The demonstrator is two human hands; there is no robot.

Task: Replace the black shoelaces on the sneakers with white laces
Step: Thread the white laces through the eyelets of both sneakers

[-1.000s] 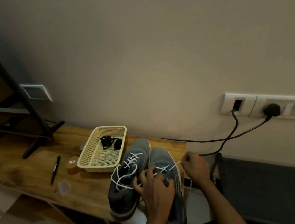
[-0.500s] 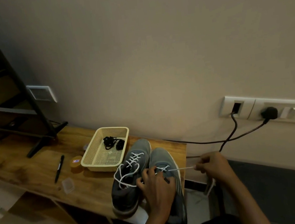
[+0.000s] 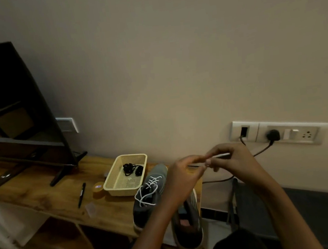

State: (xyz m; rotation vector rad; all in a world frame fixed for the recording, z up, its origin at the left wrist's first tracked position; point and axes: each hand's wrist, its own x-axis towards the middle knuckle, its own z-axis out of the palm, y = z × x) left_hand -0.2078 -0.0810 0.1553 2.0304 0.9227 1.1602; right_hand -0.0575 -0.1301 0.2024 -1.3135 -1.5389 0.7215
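Head view: both hands are raised above the tabletop (image 3: 43, 193), in front of the wall. The left hand (image 3: 182, 173) and right hand (image 3: 231, 161) meet fingertip to fingertip on one white lace (image 3: 222, 155). The right fingers are curled and pinch it, with a short stiff end lying across them. The left fingers are drawn together on the same lace, though motion blur hides the exact contact. Two grey sneakers stand side by side at the near tabletop edge. The laced sneaker (image 3: 149, 196) carries white lacing (image 3: 147, 194) with loose loops. The second sneaker (image 3: 189, 224) is partly hidden by the left forearm, so its lacing cannot be judged. The black laces (image 3: 131, 168) lie bundled in the cream basket (image 3: 130, 155), just beside the laced sneaker. A pen (image 3: 82, 194), an orange tin (image 3: 98, 189) and a television (image 3: 11, 101) occupy the tabletop further left.
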